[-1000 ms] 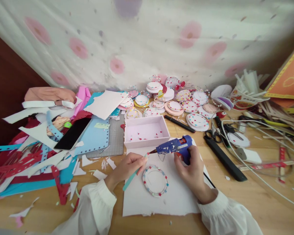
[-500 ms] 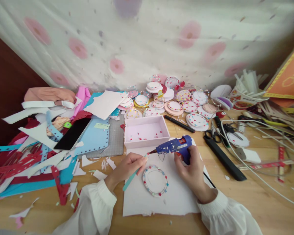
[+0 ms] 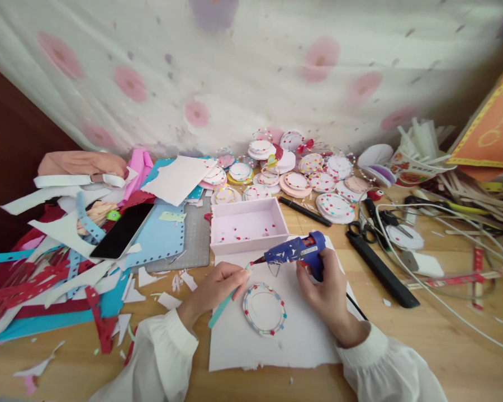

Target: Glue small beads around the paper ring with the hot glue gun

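My right hand (image 3: 323,293) is closed around the handle of a blue hot glue gun (image 3: 294,251), whose nozzle points left. In my left hand (image 3: 218,289) a thin turquoise stick (image 3: 222,308) is pinched, slanting down to the left. A tiny red piece shows at the stick's upper end, right by the nozzle; whether they touch I cannot tell. Below the gun, a ring dotted with red, blue and white pieces (image 3: 245,316) lies flat on a white sheet (image 3: 302,346). Behind it, a pale pink box (image 3: 248,243) holds small red pieces.
Felt and paper scraps (image 3: 73,279) heap at the left with a phone (image 3: 121,231). Many decorated discs (image 3: 335,207) line the back. At right lie a black utility knife (image 3: 381,271), scissors (image 3: 362,230), a white cable (image 3: 448,310) and a bowl of glue sticks (image 3: 419,167).
The whole view has shifted very slightly. Both hands, the glue gun and the stick keep nearly the same positions relative to the sheet.
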